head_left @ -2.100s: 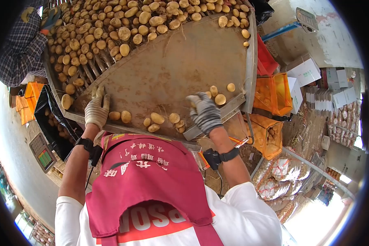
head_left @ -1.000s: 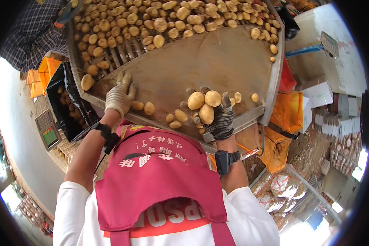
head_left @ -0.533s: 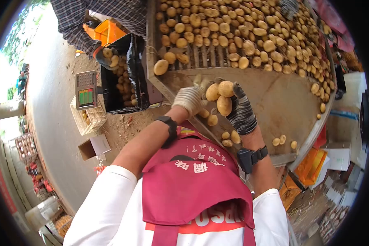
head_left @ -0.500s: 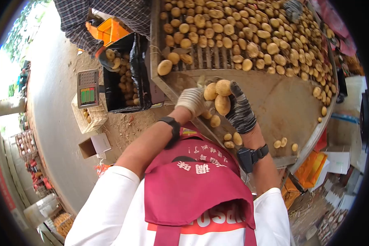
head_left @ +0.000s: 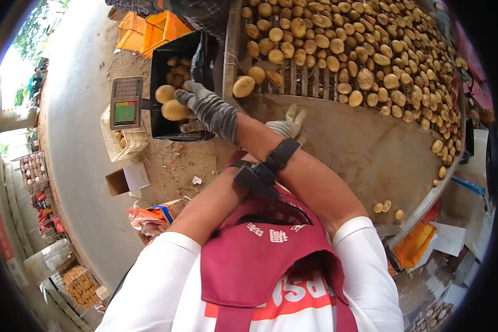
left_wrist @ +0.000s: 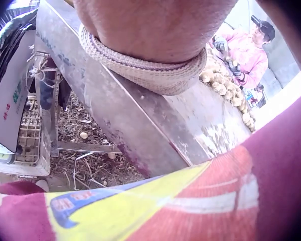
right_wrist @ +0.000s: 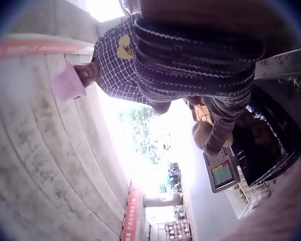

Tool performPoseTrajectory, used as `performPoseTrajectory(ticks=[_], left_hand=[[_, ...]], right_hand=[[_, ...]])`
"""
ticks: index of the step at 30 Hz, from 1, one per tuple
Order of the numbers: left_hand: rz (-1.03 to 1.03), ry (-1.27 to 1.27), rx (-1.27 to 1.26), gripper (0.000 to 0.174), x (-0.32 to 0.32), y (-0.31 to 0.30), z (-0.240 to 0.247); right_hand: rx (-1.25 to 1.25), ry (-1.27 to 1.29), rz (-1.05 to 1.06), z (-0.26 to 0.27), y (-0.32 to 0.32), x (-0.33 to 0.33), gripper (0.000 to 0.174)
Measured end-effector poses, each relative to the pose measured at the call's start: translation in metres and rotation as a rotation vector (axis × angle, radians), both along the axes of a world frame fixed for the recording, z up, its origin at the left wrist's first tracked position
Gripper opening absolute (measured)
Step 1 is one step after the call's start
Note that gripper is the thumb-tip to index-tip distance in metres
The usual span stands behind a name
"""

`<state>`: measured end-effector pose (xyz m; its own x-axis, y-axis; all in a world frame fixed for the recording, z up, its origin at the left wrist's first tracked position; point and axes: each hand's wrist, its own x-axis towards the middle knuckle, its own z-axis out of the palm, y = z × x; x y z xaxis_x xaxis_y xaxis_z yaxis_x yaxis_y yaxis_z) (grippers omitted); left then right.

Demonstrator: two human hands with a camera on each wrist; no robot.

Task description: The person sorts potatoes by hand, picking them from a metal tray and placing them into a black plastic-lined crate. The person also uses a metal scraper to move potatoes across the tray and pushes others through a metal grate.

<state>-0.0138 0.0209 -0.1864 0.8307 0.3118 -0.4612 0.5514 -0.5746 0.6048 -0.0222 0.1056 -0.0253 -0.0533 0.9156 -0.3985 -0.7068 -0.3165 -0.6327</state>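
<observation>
My right hand (head_left: 213, 113), in a grey and black striped glove, holds potatoes (head_left: 175, 110) over a box lined with black plastic (head_left: 202, 61). Two of them show at its fingertips, and in the right wrist view a finger curls across one potato (right_wrist: 203, 133). More potatoes lie inside the box. My right forearm crosses above the left one. My left hand (head_left: 286, 127), in a pale striped glove, rests on the metal sorting table (head_left: 337, 138) with its fingers extended, partly hidden behind the right wrist. In the left wrist view only its glove cuff (left_wrist: 145, 73) shows.
Many potatoes (head_left: 365, 77) cover the table's slatted part; a few small ones (head_left: 386, 207) lie near its right corner. A scale display (head_left: 126, 103) and a white basket (head_left: 122, 141) stand left of the box. Orange crates (head_left: 155, 30) and a person in a checked shirt (right_wrist: 123, 63) are beyond.
My right hand took up three potatoes from the table and carried them left, across my left arm, to the box. The head view swung left. The other person's gloved hand left the box.
</observation>
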Motion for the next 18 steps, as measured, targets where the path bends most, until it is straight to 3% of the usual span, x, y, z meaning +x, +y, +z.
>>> performPoseTrajectory(ticks=[3,4,5,6,7,8,9,11,12,13,15,18], left_hand=[[-0.038,0.004,-0.017,0.066,-0.002,-0.003,0.094],[-0.049,-0.001,-0.033,0.066,-0.012,0.001,0.081],[-0.138,-0.164,0.226,0.065,-0.024,0.009,0.051],[-0.225,-0.333,0.485,0.064,-0.031,0.014,0.020],[-0.310,-0.510,0.741,0.064,-0.029,0.011,0.003],[-0.375,-0.040,0.559,0.062,-0.003,0.007,0.053],[-0.435,0.424,0.367,0.060,0.022,0.002,0.106],[-0.102,0.027,0.337,0.056,0.011,-0.008,0.099],[-0.092,-0.130,0.437,0.053,0.005,-0.009,0.086],[-0.098,-0.155,0.466,0.053,0.004,-0.008,0.081],[-0.110,-0.157,0.488,0.052,0.004,-0.008,0.077],[-0.129,-0.096,0.458,0.057,0.007,-0.010,0.085]], right_hand=[[0.028,-0.088,0.070,-0.004,-0.036,0.021,0.046],[0.130,-0.424,-0.067,-0.018,-0.049,0.033,0.039],[0.231,-0.762,-0.199,-0.038,-0.061,0.047,0.033],[0.192,-0.983,-0.387,-0.053,-0.076,0.066,0.028],[0.142,-1.113,-0.444,-0.040,-0.100,0.090,0.029],[0.165,-1.279,-0.559,-0.056,-0.118,0.111,0.031],[0.067,-1.467,-0.535,-0.063,-0.141,0.132,0.032],[-0.053,-1.566,-0.517,-0.072,-0.193,0.160,0.035],[-0.200,-1.634,-0.463,-0.077,-0.219,0.168,0.037],[-0.349,-1.694,-0.404,-0.085,-0.248,0.177,0.039],[-0.400,-1.915,-0.418,-0.108,-0.317,0.203,0.041],[-0.783,-2.034,-0.411,-0.108,-0.429,0.224,0.046]])
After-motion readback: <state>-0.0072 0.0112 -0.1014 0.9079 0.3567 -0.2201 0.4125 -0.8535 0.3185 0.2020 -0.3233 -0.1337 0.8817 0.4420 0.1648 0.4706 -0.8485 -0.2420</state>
